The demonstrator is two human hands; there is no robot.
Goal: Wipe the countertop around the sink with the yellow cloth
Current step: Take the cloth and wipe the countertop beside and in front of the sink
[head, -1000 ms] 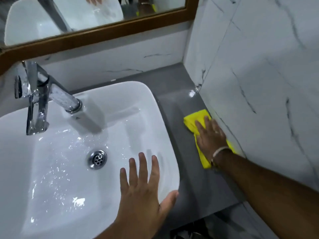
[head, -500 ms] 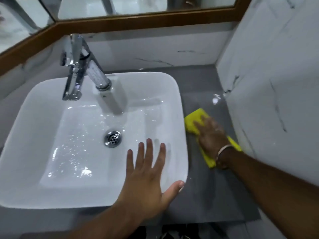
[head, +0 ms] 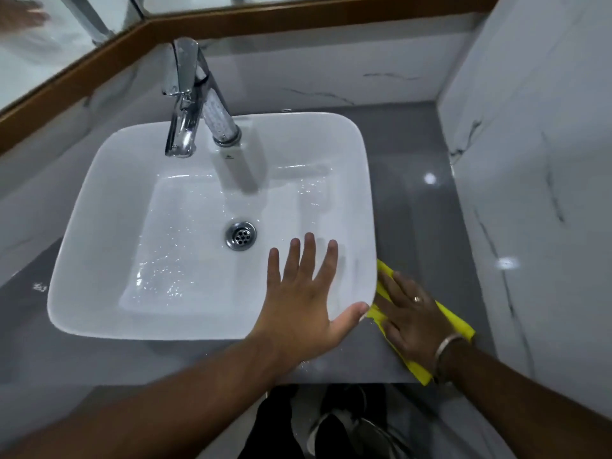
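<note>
A white rectangular sink (head: 109,180) sits on a grey countertop (head: 407,200). My right hand (head: 410,313) lies flat, palm down, on the yellow cloth (head: 453,321), pressing it onto the countertop at the sink's front right corner. Most of the cloth is hidden under the hand; its edges show toward the wall, by the sink rim and near the counter's front edge. My left hand (head: 304,296) hovers over the sink's front right part with fingers spread, thumb at the rim, holding nothing.
A chrome tap (head: 190,104) stands at the back of the sink; the drain (head: 241,235) is in the wet basin. A marble wall (head: 536,160) bounds the counter on the right. A wood-framed mirror (head: 265,18) runs behind. The counter's front edge is just below my hands.
My right hand has slid the cloth along the counter from beside the sink's middle toward the front edge and the sink's front right corner. My left hand stays spread over the basin.
</note>
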